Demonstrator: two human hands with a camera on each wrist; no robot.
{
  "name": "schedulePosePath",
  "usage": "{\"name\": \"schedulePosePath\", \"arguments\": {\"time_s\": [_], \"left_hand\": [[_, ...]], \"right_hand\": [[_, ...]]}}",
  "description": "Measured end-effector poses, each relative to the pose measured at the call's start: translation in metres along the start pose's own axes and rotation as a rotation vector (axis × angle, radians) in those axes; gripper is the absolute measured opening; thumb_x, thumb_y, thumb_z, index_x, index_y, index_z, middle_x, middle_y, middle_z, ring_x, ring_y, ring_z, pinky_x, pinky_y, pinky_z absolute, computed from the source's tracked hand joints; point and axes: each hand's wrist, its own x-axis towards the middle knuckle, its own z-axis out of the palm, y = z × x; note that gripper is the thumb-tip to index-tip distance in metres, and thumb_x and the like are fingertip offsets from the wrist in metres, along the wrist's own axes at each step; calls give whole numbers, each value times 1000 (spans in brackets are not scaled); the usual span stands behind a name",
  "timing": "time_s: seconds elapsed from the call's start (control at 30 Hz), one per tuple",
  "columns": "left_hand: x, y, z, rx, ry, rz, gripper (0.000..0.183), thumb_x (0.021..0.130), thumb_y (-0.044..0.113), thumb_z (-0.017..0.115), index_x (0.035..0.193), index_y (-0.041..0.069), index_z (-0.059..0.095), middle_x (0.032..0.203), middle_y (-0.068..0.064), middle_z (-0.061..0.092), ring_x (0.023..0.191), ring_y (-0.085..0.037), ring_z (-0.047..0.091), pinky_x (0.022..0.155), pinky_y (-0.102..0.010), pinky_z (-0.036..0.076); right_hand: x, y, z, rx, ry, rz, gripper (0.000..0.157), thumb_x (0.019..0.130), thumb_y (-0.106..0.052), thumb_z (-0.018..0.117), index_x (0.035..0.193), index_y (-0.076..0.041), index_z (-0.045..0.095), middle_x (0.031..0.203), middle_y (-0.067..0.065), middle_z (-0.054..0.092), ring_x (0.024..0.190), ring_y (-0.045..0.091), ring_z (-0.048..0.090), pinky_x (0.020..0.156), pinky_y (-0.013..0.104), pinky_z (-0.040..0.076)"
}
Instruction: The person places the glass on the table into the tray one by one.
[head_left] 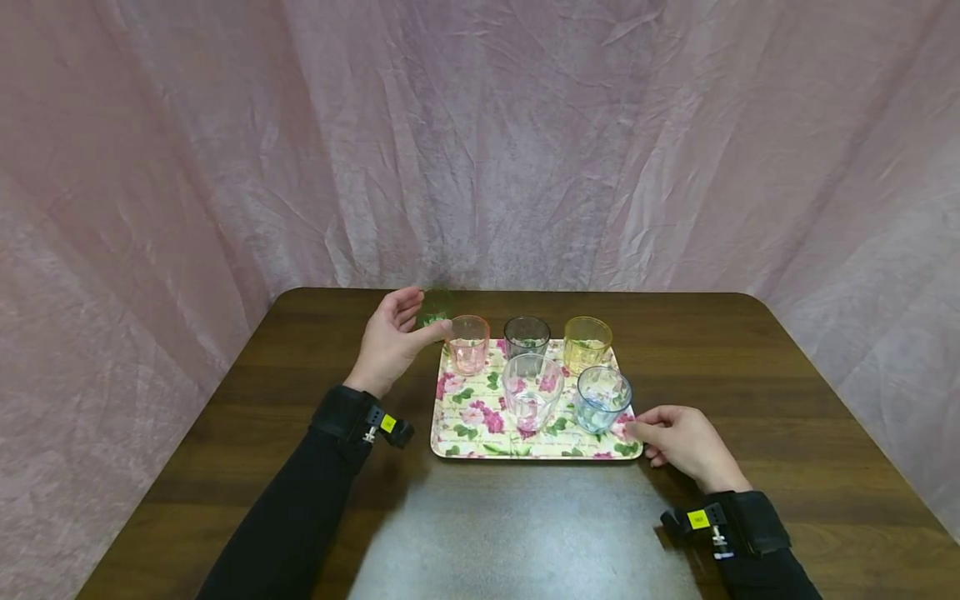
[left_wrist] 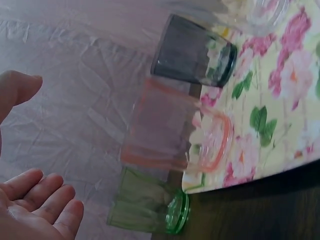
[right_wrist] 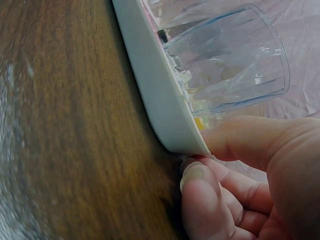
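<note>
My left hand (head_left: 393,337), its fingers relaxed and apart from the thumb, is beside a green glass (head_left: 435,308). The left wrist view shows a gap between that hand (left_wrist: 42,205) and the green glass (left_wrist: 145,202), which stands on the table off the tray's back left corner. My right hand (head_left: 686,442) pinches the front right corner of a floral tray (head_left: 465,417), thumb over the rim and fingers below. On the tray are a pink glass (head_left: 469,354), a grey glass (head_left: 527,337), a yellow glass (head_left: 587,343), a clear glass (head_left: 532,392) and a blue glass (head_left: 603,400).
The brown wooden table (head_left: 750,367) has rounded back corners. A pink curtain (head_left: 487,150) hangs behind it and at both sides. Light reflects off the tabletop in front of the tray. The blue glass (right_wrist: 240,65) stands close to my right thumb.
</note>
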Motion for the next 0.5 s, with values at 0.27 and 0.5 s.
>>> {"name": "schedulePosePath", "arguments": {"time_s": [0.27,0.5], "left_hand": [[15,-27,-11,29,57,-23,79,84,27,82,145,3,37,144,-13,41,132,-23,36,112,-47,29],[24,-36,-18,29,79,-52,77,87,19,80,146,-1,34,145,-19,37,133,-28,33,113,-48,26]], "right_hand": [[0,1,0,-3,6,-1,29,92,-27,73,100,1,70,76,7,64,63,22,60,55,30,56],[0,1,0,5,3,1,28,92,-26,74,100,0,71,77,7,65,63,21,60,55,30,56]]}}
